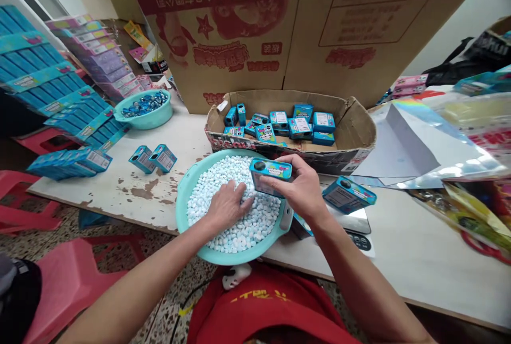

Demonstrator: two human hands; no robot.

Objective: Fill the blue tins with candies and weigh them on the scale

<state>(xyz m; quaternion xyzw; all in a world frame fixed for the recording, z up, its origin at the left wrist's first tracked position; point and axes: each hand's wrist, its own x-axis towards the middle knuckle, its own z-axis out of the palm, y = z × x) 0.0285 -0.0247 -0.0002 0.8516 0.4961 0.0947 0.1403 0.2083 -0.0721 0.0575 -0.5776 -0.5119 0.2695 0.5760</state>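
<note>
Filling step: right hand [305, 189] pinches small tin [271, 172] over basin [183, 187]. Left hand [227, 206] loosely curled, scooping pale candies [255, 221], grip contents unclear. Next likely needs candies fed into tin's hole.

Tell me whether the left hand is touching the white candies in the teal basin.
Touching. The head view shows the left hand lying palm-down on the heap of white candies in the teal basin, fingers pressed among them with no gap.

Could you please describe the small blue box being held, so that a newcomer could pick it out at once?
Find the turquoise basin of white pellets at the table's near edge. Over its far rim, the right hand grips a small blue box. It alone is held; similar boxes lie around.
</note>
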